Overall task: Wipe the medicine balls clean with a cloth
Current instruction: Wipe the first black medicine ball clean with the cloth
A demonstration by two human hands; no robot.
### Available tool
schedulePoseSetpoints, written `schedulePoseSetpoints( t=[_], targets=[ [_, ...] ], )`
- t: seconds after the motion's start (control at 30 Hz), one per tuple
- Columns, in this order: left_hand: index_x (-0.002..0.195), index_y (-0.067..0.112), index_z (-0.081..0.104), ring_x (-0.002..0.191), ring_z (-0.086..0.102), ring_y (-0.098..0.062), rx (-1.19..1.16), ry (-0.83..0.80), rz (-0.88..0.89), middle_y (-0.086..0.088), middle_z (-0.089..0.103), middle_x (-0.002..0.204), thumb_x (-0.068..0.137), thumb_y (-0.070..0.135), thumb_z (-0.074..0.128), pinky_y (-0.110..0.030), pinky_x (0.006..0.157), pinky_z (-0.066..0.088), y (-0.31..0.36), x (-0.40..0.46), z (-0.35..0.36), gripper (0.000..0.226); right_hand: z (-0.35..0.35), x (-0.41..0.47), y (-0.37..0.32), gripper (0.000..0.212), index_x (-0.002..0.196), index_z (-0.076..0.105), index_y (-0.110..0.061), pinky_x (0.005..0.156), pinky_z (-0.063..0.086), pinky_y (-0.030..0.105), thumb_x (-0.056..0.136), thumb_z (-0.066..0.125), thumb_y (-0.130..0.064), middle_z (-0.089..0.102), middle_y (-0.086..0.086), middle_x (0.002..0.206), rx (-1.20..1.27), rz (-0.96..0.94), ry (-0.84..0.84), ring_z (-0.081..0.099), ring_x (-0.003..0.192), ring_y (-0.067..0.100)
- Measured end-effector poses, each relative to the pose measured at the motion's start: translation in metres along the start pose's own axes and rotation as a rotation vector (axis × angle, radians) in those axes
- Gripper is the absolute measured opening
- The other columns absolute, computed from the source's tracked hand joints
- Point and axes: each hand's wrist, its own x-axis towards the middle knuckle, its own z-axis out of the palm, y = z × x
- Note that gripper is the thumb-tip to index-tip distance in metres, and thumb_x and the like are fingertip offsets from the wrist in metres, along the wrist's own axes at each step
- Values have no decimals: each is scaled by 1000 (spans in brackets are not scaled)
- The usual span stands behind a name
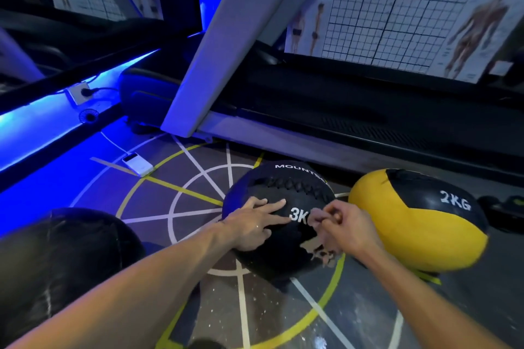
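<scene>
A black medicine ball (283,187) marked 3K lies on the floor in the middle of the view. My left hand (255,222) rests flat on its near left side with straight fingers. My right hand (344,228) pinches a small brownish cloth (314,218) against the ball's right side; more of the cloth hangs below the hand. To the right, touching or almost touching the black ball, lies a yellow and black medicine ball (402,224) marked 2KG.
A large worn black ball (56,258) fills the lower left. A treadmill (326,110) with a slanted grey post runs behind the balls. A white power bank (137,164) lies on the lined floor at left, near a blue-lit wall strip.
</scene>
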Motion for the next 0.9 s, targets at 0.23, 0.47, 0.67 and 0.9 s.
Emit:
schedulePoseSetpoints(
  t=[0.23,0.47,0.67,0.9],
  targets=[
    [156,50,28,157,-9,-20,31,-32,24,26,-9,167,106,28,44,-51,125,17,7,-4,13,57,26,22,-25,18,92,78,-31,71,48,15,91,68,-16,75,-17,92,2,-77,21,68,84,1],
    [155,52,28,153,-1,-23,53,95,93,22,3,168,103,29,44,-56,119,29,-15,-4,25,59,59,61,-81,19,99,77,-34,84,50,35,96,61,-25,57,-11,96,-205,-296,-95,61,95,12],
    [156,53,26,155,-14,-12,-67,133,118,34,-15,164,104,24,44,-59,119,27,-36,-19,46,62,35,37,-22,25,82,71,-36,66,40,26,90,68,-13,61,-7,89,-191,-191,48,60,81,13],
    [158,42,31,155,1,-3,-227,180,171,33,10,165,103,8,48,-49,124,26,-31,-20,38,67,38,23,-2,20,94,72,-25,73,50,37,92,62,-8,66,3,99,-252,-88,58,64,90,23]
  ],
)
